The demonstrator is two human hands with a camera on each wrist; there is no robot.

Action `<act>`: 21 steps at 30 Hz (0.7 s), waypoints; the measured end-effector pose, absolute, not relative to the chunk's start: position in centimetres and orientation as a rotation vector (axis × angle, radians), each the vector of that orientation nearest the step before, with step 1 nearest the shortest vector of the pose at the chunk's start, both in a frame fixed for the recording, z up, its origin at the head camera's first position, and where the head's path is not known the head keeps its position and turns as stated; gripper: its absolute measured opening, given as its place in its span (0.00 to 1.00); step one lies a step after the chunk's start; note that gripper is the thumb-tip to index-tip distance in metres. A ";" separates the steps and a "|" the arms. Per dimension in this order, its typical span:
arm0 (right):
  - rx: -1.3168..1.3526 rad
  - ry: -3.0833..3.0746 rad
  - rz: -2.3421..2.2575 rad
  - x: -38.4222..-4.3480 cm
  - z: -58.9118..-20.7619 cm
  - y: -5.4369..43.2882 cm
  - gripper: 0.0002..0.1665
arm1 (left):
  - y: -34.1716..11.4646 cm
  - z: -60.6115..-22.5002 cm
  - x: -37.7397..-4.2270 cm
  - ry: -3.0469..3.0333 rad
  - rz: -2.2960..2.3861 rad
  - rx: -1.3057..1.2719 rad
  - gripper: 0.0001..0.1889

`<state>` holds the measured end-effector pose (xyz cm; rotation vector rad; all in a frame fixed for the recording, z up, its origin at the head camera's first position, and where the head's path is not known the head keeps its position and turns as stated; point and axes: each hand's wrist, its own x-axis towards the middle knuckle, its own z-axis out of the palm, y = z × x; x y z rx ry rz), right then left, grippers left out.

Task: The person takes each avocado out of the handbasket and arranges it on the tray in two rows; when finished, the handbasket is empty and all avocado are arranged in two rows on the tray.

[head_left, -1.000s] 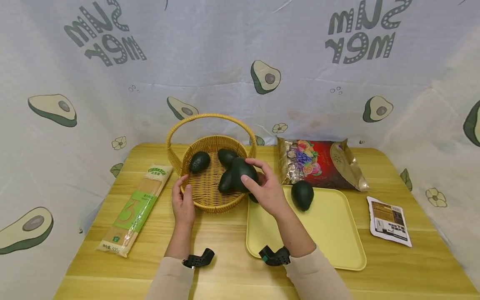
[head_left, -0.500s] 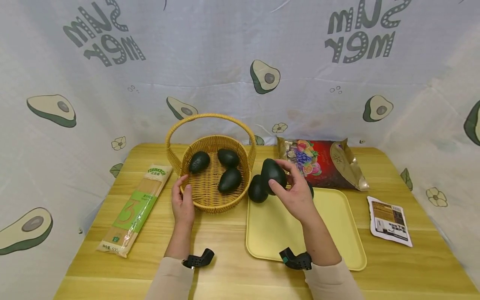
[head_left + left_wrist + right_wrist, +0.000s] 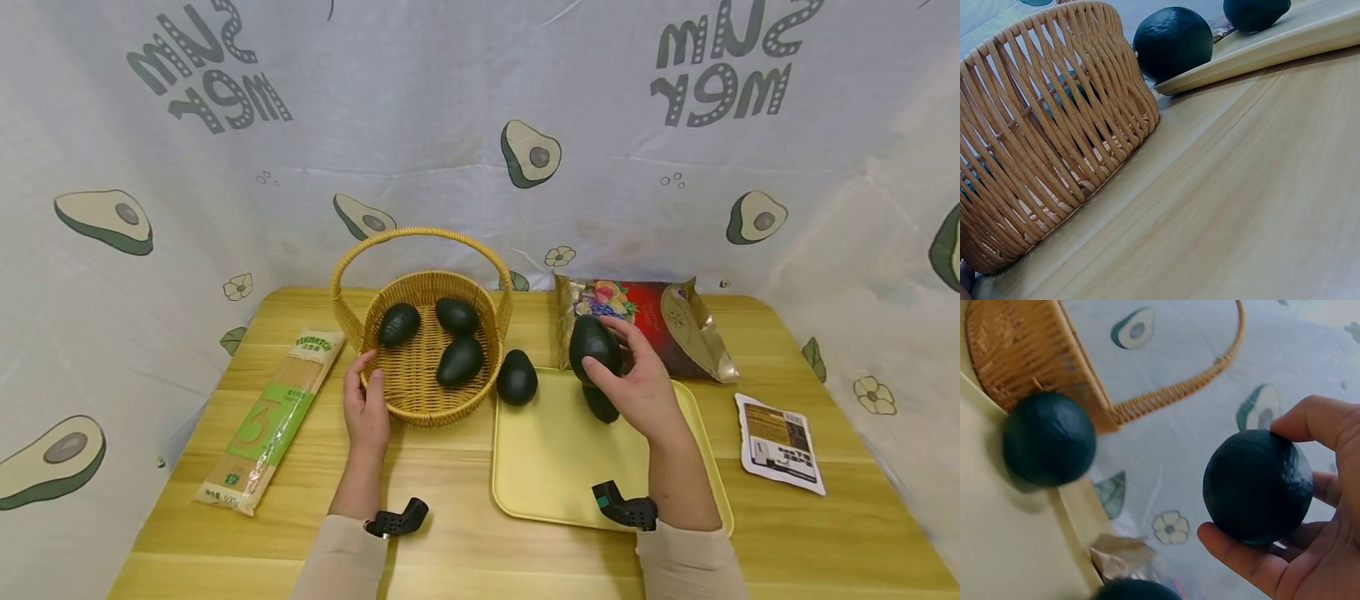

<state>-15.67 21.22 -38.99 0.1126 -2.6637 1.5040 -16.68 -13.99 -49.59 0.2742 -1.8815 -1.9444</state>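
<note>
In the head view my right hand (image 3: 637, 383) holds a dark green avocado (image 3: 591, 348) above the yellow tray (image 3: 555, 467). Thumb and fingers grip its sides, as the right wrist view also shows with the avocado (image 3: 1257, 487). Beneath it, partly hidden, another avocado (image 3: 600, 407) lies on the tray. One more avocado (image 3: 517, 379) sits at the tray's back left corner, beside the wicker basket (image 3: 420, 415). Three avocados, one at the left (image 3: 399, 324), lie inside the basket. My left hand (image 3: 366, 417) rests against the basket's front left side, fingers extended.
Behind the tray lies a red and gold bag (image 3: 667, 329). A pasta packet (image 3: 273, 421) is left of the basket, and a small white and brown pouch (image 3: 778, 442) lies right of the tray. The basket's tall handle (image 3: 423, 232) arches over it.
My right hand has carried the avocado from over the basket's right side rightward to above the tray. My left hand and the basket have stayed in place.
</note>
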 end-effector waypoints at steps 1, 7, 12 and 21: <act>0.099 -2.665 1.494 -15.6 -38.9 21.7 0.39 | -14.0 -49.6 -16.7 -1.882 -1.946 0.273 0.19; 0.035 -2.680 1.445 -15.1 -38.9 25.1 0.41 | -14.0 -49.5 -16.5 -1.890 -1.953 0.271 0.19; -0.023 -2.693 1.439 -14.7 -39.2 27.6 0.44 | -14.0 -49.6 -16.6 -1.884 -1.957 0.271 0.19; -0.209 -2.818 1.391 -14.4 -40.4 31.2 0.49 | -14.1 -49.7 -16.5 -1.903 -1.948 0.273 0.19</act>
